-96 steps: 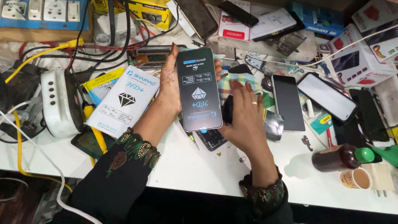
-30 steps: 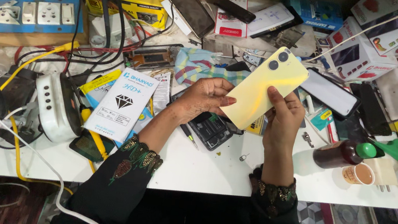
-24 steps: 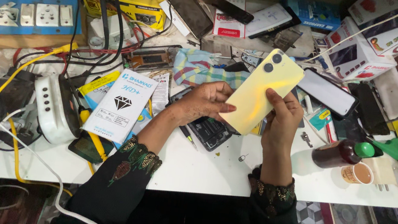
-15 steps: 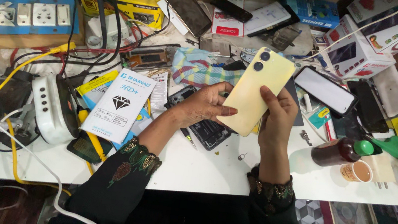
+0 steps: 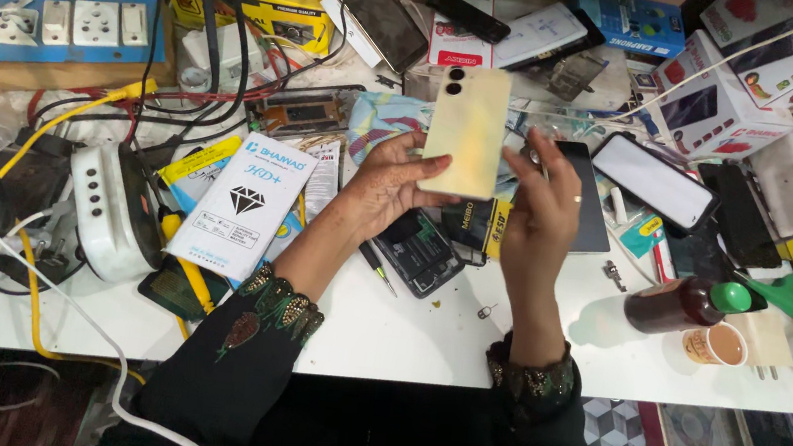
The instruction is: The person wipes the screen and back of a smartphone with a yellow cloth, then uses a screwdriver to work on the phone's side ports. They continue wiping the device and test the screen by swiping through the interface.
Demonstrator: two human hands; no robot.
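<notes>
**benchfan:** So where's this at? Looks to me like an inspection step. The pale yellow slab-shaped smartphone (image 5: 466, 133) is held up off the white worktop (image 5: 403, 335), back cover facing the camera, twin camera rings at its top left corner. It sits above the opened-up dark phone chassis (image 5: 425, 253) lying flat by the wrists.

**solderpaws:** Agreed, my guess is it's a check of the back shell. The left hand (image 5: 389, 184) does the carrying: thumb laid across the lower back of the phone, the other fingers tucked behind it, so it's a proper closed grip on the lower left edge. The right hand (image 5: 542, 203) is raised beside the right edge with fingers straight and spread a bit. Fingertips look to be at the edge, but I can't tell if they actually press it or just hover.

**benchfan:** Pose-wise, both forearms come up from the bottom in dark embroidered sleeves (image 5: 270, 310), wrists bent back, palms roughly facing each other with the phone upright between them.

**solderpaws:** If the phone gets put down, it'd want a free patch, and that's tight. There's a white flat carton with a diamond picture (image 5: 243, 202) on the left, and a brown bottle with a green cap (image 5: 681, 303) beside a small paper cup of tea (image 5: 716, 344) on the right. I'd keep it away from that cup.
</notes>
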